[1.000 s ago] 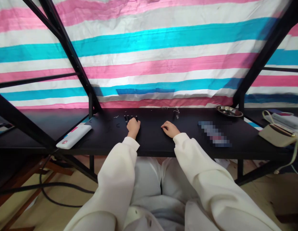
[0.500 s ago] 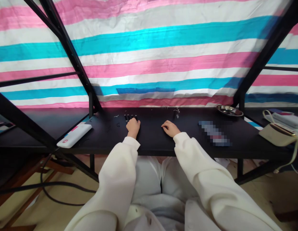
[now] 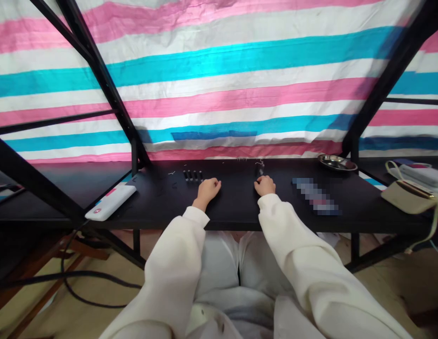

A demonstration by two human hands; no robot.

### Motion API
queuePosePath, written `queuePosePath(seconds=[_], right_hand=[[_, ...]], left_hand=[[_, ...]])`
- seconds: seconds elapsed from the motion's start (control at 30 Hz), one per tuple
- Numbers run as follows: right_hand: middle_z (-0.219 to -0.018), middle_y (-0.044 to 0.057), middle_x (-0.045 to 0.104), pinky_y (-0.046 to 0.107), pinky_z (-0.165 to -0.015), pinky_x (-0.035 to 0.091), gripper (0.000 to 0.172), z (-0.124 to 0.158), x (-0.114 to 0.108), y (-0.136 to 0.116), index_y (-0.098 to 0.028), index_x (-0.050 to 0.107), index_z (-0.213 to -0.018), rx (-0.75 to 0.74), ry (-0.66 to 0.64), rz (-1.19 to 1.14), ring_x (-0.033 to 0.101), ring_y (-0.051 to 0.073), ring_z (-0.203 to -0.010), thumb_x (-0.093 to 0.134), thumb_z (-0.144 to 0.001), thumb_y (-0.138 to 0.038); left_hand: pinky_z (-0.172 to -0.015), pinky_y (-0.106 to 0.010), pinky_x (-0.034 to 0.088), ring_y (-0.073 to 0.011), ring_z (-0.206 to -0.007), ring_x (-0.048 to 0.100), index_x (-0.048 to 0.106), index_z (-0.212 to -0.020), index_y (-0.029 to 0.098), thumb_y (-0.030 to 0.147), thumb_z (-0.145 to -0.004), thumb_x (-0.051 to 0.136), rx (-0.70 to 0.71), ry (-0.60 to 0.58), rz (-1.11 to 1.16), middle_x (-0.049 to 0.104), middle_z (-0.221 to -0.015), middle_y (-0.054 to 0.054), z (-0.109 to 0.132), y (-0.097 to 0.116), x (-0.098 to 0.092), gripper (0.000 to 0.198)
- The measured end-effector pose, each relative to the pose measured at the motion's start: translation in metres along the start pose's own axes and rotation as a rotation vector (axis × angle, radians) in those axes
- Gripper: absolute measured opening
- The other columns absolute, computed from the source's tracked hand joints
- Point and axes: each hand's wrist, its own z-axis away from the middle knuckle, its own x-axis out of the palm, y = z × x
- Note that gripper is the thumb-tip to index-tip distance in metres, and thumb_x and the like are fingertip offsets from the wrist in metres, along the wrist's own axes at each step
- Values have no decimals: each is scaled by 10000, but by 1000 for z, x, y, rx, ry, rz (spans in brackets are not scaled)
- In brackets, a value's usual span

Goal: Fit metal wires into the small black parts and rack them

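Observation:
My left hand (image 3: 209, 189) is over the black table (image 3: 233, 207), just right of a row of several small dark cylinders (image 3: 192, 176) that stand upright. Its fingers are curled together, and whatever they may hold is hidden. Close to a little cluster of small dark and grey pieces (image 3: 261, 168) is my right hand (image 3: 265, 185), fingers bent and drawn in towards the thumb. Anything between its fingertips is too small to make out.
Left on the table lies a white power bank-like device (image 3: 111, 202). A shiny metal dish (image 3: 337, 162) and a blurred-out flat item (image 3: 316, 197) sit to the right, with a beige bag (image 3: 409, 197) beyond. Black frame posts (image 3: 123, 117) flank a striped sheet.
My left hand has moved right and nearer to me, away from the row of cylinders, which now shows more fully. My right hand has shifted right, to the cluster of small pieces.

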Motion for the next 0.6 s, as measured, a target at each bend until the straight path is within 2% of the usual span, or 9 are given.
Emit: queuePosePath(seconds=[0.13,0.4,0.6], right_hand=[[-1032,130,580,347,-815,413,264,-14,-3,10,-145,647,-943,65,11,19,543,241,-977,586,-749,-314],[-1048,169,583,347,-804,420,315,-40,4,15,-113,651,-981,112,38,45,543,266,-1000,583,-752,-318],[-1014,168,592,346,-778,428,295,-53,12,18,-110,660,-955,92,59,34,556,263,-964,571,-750,-302]], left_hand=[[-569,-238,328,-156,-651,569,632,-722,188,416,-836,397,128,-23,66,639,-693,-53,4,11,6,347],[-562,-242,313,-156,-622,555,639,-696,185,385,-826,425,129,-8,88,625,-657,-52,5,12,7,320],[-553,-237,307,-148,-605,544,642,-697,187,384,-829,422,132,-21,103,618,-647,-48,6,12,7,323]])
